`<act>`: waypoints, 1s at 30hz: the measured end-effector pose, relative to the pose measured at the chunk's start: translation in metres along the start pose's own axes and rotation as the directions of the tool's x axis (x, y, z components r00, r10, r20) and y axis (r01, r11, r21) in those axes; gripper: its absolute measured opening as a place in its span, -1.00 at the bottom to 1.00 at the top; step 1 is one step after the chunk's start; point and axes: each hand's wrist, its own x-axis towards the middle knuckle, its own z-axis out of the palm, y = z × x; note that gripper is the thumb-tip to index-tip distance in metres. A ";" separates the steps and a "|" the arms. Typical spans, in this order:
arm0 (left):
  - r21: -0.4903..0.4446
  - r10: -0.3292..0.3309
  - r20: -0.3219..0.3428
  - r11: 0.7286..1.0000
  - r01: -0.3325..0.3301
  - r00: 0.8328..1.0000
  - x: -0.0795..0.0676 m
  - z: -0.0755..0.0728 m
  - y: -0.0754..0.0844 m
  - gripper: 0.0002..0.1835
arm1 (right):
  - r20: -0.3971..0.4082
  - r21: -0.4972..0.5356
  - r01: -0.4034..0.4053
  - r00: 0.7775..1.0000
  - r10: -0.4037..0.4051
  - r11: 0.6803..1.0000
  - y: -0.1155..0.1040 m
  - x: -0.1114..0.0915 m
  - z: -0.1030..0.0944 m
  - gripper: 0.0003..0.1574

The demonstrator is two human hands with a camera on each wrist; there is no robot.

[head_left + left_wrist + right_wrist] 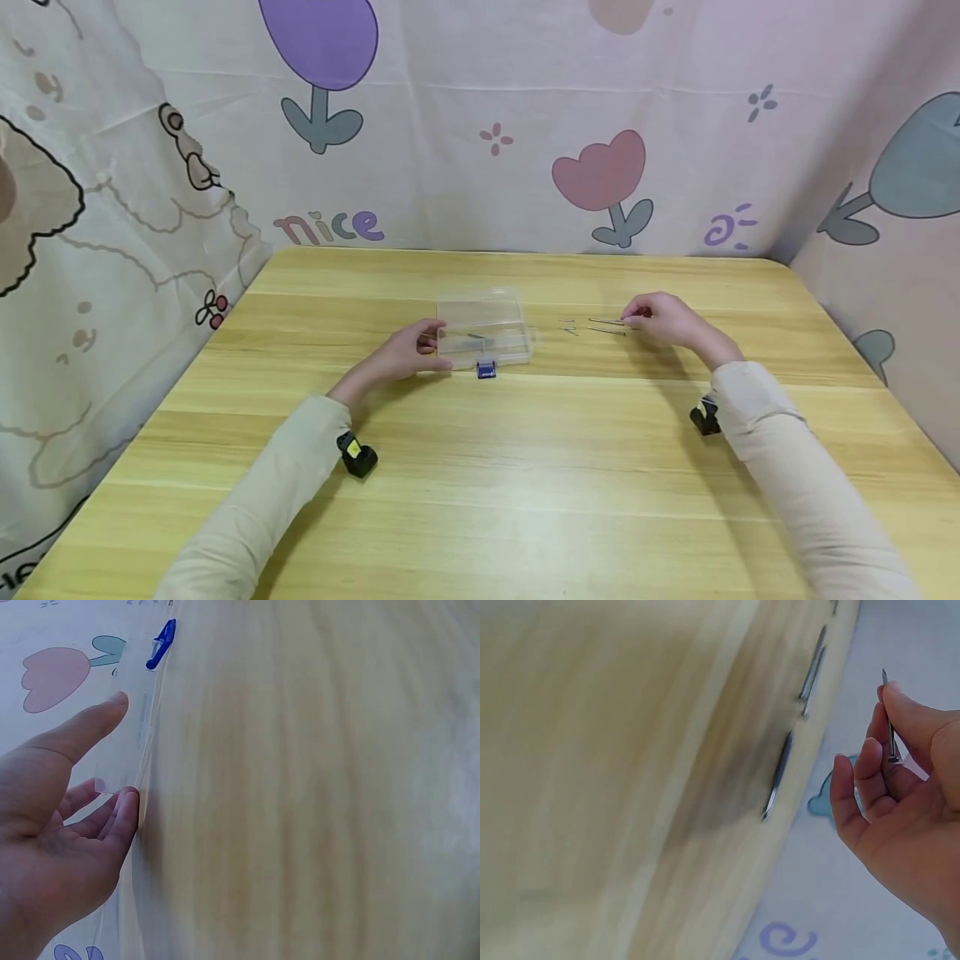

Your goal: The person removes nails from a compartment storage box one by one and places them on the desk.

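A clear plastic compartment box [480, 312] with a blue latch [487, 369] at its front lies on the table in the head view. One thin dark piece [477, 337] shows inside it. My left hand [411, 348] is at the box's left end, fingers at the side and thumb stretched along the front corner. In the left wrist view its fingertips [127, 799] touch the box corner. My right hand [658, 317] pinches a nail [890, 724] between thumb and fingers, tip pointing away from the palm. Several more nails [812, 671] lie on the table beside that hand.
Shorter nails [568, 321] lie between the box and the longer ones. The wooden table [510, 492] reaches back to a patterned cloth [450, 167] hanging behind it. A small black camera [357, 456] sits on the left wrist, another [705, 415] on the right.
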 end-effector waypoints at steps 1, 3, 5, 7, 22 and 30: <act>0.001 0.001 0.001 1.000 -0.001 1.000 0.000 0.000 0.000 -0.18 | -0.001 -0.003 -0.001 1.000 0.001 1.000 0.004 -0.002 -0.001 -0.88; 0.000 0.001 0.004 1.000 -0.001 1.000 0.000 0.000 0.000 -0.18 | -0.001 -0.009 -0.005 1.000 0.005 1.000 0.010 -0.006 -0.002 -0.89; -0.001 -0.001 0.004 1.000 0.001 1.000 0.000 0.000 0.001 -0.18 | 0.006 -0.010 -0.011 1.000 0.011 1.000 0.014 -0.009 -0.003 -0.89; 0.001 -0.001 0.004 1.000 0.001 1.000 -0.001 -0.001 0.001 -0.17 | 0.013 -0.010 -0.017 1.000 0.017 1.000 0.018 -0.011 -0.003 -0.89; 0.026 -0.011 0.007 1.000 0.011 1.000 -0.001 -0.001 0.003 -0.17 | 0.037 -0.101 -0.045 0.998 0.048 0.994 0.042 -0.020 0.004 -0.90; 0.016 0.000 0.002 1.000 0.000 1.000 -0.001 0.000 0.002 -0.18 | 0.023 -0.071 -0.034 0.999 0.035 0.997 0.037 -0.015 0.007 -0.92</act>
